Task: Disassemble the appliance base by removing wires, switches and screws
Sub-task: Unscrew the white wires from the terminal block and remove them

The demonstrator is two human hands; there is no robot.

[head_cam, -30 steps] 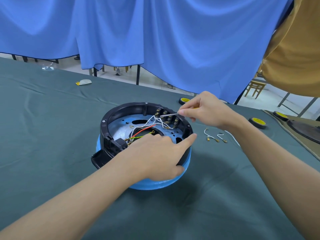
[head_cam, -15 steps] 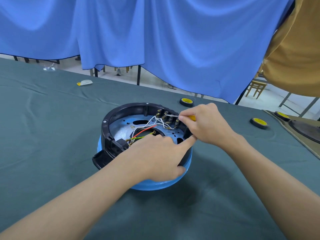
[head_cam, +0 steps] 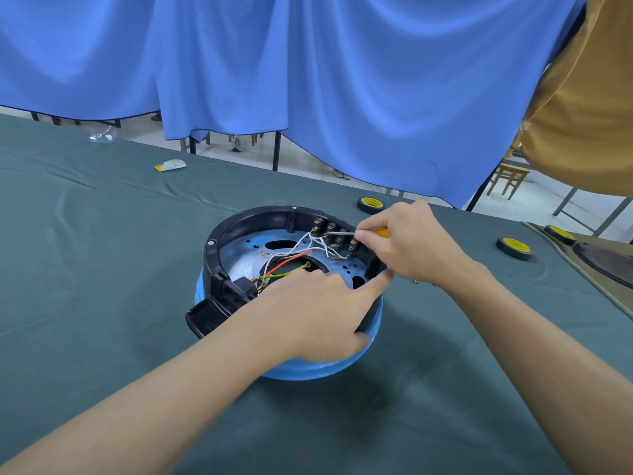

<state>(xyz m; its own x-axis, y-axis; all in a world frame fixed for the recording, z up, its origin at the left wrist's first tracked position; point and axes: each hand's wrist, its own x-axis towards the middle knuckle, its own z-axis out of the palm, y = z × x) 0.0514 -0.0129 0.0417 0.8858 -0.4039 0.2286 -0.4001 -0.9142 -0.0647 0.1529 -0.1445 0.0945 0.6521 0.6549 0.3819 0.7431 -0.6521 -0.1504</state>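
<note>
Now that the right hand (head_cam: 411, 250) has come in from the right, fingers pinching the screwdriver (head_cam: 339, 232), its tip sits at the terminal row (head_cam: 337, 240) on the far rim, so loosening a wire's screw looks under way. The shaft lies almost level, tip pointing left, yellow handle right. The left hand (head_cam: 315, 310) grips the near rim of the appliance base (head_cam: 214, 250), open side up mid-desk (head_cam: 102, 269).
</note>
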